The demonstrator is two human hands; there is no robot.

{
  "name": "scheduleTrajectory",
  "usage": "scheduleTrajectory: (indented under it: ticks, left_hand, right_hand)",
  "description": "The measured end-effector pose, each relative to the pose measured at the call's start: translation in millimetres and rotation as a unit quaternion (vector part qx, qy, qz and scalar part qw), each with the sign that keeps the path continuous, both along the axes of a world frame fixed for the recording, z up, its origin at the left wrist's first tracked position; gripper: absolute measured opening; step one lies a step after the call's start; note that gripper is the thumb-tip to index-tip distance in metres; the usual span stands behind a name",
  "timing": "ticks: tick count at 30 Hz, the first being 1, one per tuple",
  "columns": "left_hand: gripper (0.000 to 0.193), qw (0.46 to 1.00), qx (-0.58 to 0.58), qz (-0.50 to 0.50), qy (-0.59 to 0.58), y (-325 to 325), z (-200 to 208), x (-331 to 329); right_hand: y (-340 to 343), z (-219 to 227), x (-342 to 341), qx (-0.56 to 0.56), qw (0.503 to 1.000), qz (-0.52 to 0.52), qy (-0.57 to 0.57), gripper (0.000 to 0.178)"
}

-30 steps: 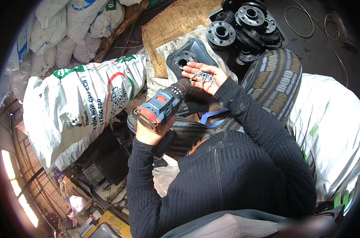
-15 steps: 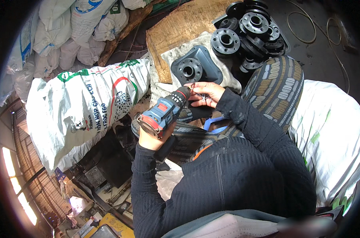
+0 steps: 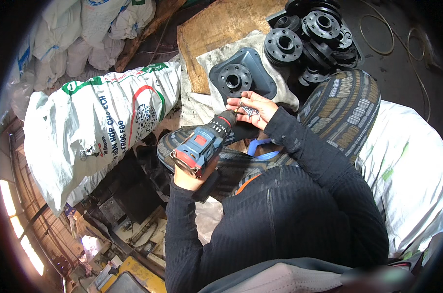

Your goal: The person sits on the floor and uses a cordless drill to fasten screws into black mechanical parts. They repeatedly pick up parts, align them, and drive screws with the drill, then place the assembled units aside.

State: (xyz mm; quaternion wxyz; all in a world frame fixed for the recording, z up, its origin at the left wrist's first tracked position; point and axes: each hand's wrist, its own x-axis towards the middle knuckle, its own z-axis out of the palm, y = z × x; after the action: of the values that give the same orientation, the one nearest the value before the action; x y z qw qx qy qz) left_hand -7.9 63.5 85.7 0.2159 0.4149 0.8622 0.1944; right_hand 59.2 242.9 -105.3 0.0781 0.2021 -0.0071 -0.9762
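Observation:
My left hand is wrapped round the grip of a blue and black cordless drill with red trim, its chuck pointing up and to the right. In my right hand, palm partly turned up, lie several small silver screws. The thumb and fingers of that hand are at the tip of the drill's bit. Just beyond them, a dark round flange with a ring of holes sits on a grey square metal housing. The housing rests on a pale cloth.
More black flanges are stacked at the back right. A sheet of brown cardboard lies behind the cloth. White printed sacks stand at left, another white sack at right. A thin hose loops on the floor.
The fingers of my right hand have opened a little, showing the screws more plainly. The drill has shifted slightly, its tip still at that hand. The whole view has moved a bit.

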Motion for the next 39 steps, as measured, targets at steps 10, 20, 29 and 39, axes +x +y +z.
scheduleTrajectory:
  ticks: [10,20,29,39]
  left_hand:
    - [0.031,0.998,-0.013,-0.050,0.042,-0.9,-4.2,-5.8]
    - [0.065,0.993,-0.076,0.033,-0.082,4.1,10.7,0.3]
    - [0.036,0.993,-0.061,-0.083,0.049,-6.7,-7.3,-8.2]
    - [0.030,0.998,-0.010,-0.039,0.052,9.1,-1.0,-38.4]
  right_hand:
    - [-5.7,-1.9,1.4,-0.022,1.000,0.011,-0.008,0.003]
    - [-7.5,-0.5,3.9,0.084,0.995,0.052,-0.015,0.013]
    - [-10.4,-10.7,-3.1,0.028,1.000,0.012,0.002,0.019]
    - [-3.5,-30.5,8.5,0.230,0.948,-0.069,-0.207,0.028]
